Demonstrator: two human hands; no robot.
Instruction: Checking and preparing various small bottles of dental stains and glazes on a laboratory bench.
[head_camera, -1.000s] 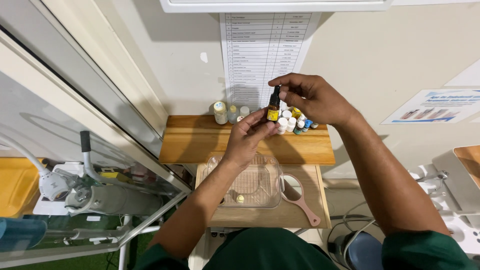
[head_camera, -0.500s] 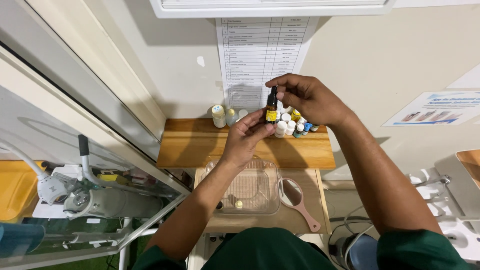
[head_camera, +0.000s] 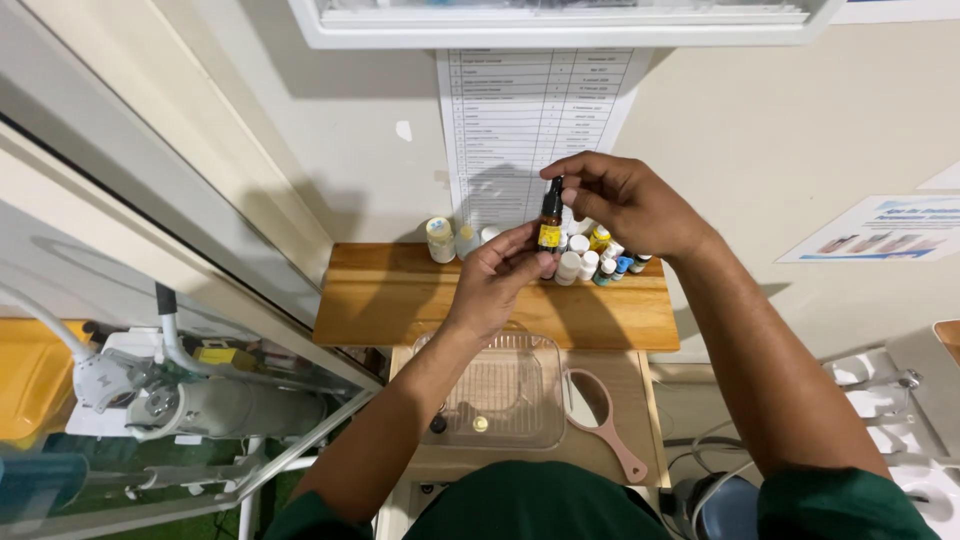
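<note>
Both forearms reach up and forward from the bottom of the view, meeting above a wooden shelf (head_camera: 400, 300). The left hand (head_camera: 495, 280), wrist bent back, curls its fingers around the body of a small amber dropper bottle (head_camera: 550, 222) with a yellow label, holding it upright. The right hand (head_camera: 625, 200) arches over from the right, thumb and forefinger pinching the bottle's black cap. Just behind the bottle, a cluster of small vials (head_camera: 590, 262) stands on the shelf. Below lie a clear plastic tray (head_camera: 500, 395) and a pink hand mirror (head_camera: 595, 405).
</note>
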